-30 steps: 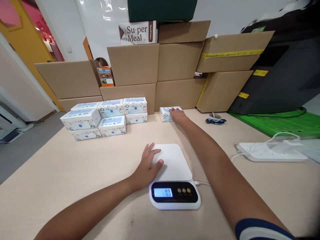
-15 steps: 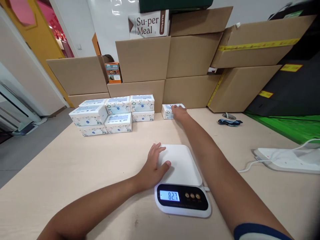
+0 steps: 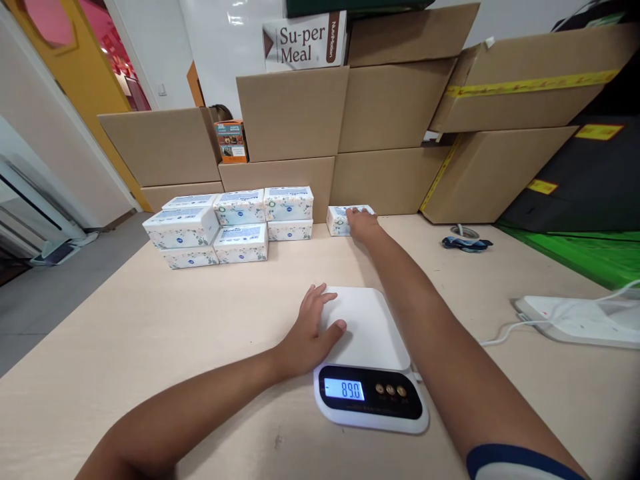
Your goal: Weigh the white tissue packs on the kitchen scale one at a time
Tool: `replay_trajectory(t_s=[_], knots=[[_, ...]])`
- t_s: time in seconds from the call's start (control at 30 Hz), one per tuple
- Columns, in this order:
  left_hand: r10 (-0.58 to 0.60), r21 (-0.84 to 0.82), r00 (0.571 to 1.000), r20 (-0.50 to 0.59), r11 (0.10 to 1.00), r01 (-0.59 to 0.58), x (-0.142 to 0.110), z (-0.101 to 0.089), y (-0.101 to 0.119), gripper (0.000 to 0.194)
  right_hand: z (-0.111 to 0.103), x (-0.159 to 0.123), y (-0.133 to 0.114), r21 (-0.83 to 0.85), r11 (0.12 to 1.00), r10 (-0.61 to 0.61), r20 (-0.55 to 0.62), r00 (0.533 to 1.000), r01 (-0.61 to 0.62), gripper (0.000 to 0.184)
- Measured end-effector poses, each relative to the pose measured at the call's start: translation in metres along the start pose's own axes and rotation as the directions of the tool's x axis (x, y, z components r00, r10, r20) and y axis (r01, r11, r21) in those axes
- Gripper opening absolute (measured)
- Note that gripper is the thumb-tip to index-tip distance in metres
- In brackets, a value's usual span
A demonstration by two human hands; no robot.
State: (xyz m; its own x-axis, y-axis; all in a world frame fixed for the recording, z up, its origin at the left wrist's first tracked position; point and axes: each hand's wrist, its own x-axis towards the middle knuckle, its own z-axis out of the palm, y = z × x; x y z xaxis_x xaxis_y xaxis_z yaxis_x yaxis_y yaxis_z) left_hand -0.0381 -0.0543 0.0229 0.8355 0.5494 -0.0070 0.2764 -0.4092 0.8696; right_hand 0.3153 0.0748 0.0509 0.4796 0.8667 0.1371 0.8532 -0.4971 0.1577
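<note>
Near far-left corner of tabletop [image 3: 175, 327]: stacked white floral packs [image 3: 183, 227], two layers high, sides touching. Just behind, standing among brown cartons [image 3: 285, 117] lined along far edge: small orange box [image 3: 233, 141]; higher up, white "Su-per Meal" box [image 3: 303, 41]. Toward near edge, around middle: left hand [image 3: 307, 340], fingers spread and released, laid over left side of plate of white scale [image 3: 370, 330], thumb on top. On scale's front, lit display [image 3: 344, 389] reading 89.0 with minus sign to left of digits. By far edge, right of stack and apart from it: single white pack [image 3: 339, 221], flat on tabletop, with right hand [image 3: 365, 225] over its right part, fingers on top; can't tell if gripping, thumb hidden. Farther right, near far edge: dark blue bundle [image 3: 465, 245], grey-white ring [image 3: 469, 233] just behind. Near right edge: white power strip [image 3: 545, 312], white cable across it.
</note>
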Motion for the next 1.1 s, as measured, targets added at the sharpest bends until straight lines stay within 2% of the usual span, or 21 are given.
replay_trajectory(t_s=[0.23, 0.53, 0.73, 0.93, 1.1], knots=[[0.007, -0.036, 1.000, -0.004, 0.999, -0.008, -0.002, -0.002, -0.001, 0.074, 0.003, -0.002, -0.004, 0.045, 0.999, 0.030, 0.028, 0.999, -0.031, 0.060], [-0.013, -0.114, 0.999, 0.031, 0.993, 0.016, -0.001, -0.006, 0.001, 0.096, 0.003, -0.006, -0.002, 0.057, 0.998, 0.014, 0.023, 1.000, -0.015, 0.058], [0.005, -0.124, 1.000, 0.018, 0.992, -0.003, 0.000, -0.005, -0.002, 0.090, 0.001, -0.009, -0.002, 0.065, 0.998, 0.010, 0.049, 0.999, -0.013, 0.062], [0.019, -0.131, 1.000, 0.002, 0.991, -0.019, 0.002, -0.004, -0.006, 0.087, 0.002, -0.015, 0.001, 0.085, 0.996, -0.019, 0.071, 0.997, 0.012, 0.080], [0.029, -0.141, 1.000, -0.005, 0.990, -0.029, 0.001, -0.004, -0.007, 0.084, 0.002, -0.020, 0.001, 0.081, 0.997, -0.022, 0.074, 0.997, 0.016, 0.085]])
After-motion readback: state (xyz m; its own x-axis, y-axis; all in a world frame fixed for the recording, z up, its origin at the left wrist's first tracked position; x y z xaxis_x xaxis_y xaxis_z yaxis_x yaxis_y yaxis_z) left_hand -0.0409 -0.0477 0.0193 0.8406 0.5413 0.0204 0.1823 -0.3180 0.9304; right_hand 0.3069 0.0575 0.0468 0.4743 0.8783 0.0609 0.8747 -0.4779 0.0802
